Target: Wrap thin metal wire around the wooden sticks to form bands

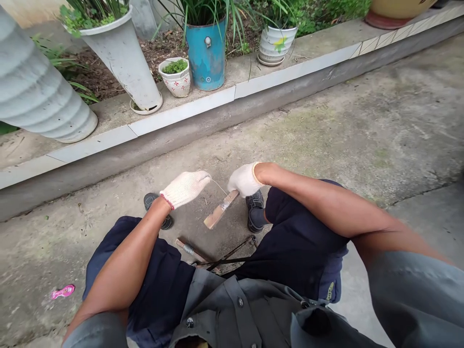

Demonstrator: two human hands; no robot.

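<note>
Both my hands wear white knitted gloves and work between my knees. My right hand [245,179] is closed round the upper end of a short wooden stick [220,211] that has thin wire wound about its middle. My left hand [184,187] is closed in a pinch on a thin wire [219,185] that runs from its fingertips to the stick. On the ground below lie a second wooden stick with a wire wrap [188,250] and a dark metal tool [232,254].
I sit over a concrete floor [362,130]. A tiled ledge [203,104] ahead carries several plant pots, among them a blue can [207,53] and a tall white pot [121,55]. A pink object [63,291] lies on the ground at left. My shoes [255,211] flank the work.
</note>
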